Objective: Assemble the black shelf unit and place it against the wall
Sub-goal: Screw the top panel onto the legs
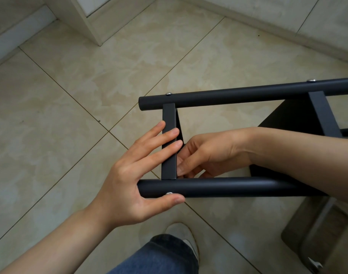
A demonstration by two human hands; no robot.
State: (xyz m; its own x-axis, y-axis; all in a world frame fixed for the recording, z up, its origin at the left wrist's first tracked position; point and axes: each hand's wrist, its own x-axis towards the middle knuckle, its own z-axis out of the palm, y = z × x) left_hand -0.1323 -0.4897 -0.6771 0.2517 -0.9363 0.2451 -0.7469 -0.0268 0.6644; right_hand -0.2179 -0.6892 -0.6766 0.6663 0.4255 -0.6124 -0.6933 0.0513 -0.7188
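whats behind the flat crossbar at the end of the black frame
The right hand reaches behind the flat crossbar, beside a thin black panel edge, tiled floor beyond. The bar hides part of its fingers, so whether they hold anything cannot be seen.

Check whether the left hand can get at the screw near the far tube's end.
Probably yes. The screw sits exposed on the far tube with nothing covering it, and the left hand has its fingers on the crossbar that joins the tube right there.

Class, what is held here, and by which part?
The shelf unit: right hand grips the end crossbar at its inner edge; left hand braces, fingers flat across it.
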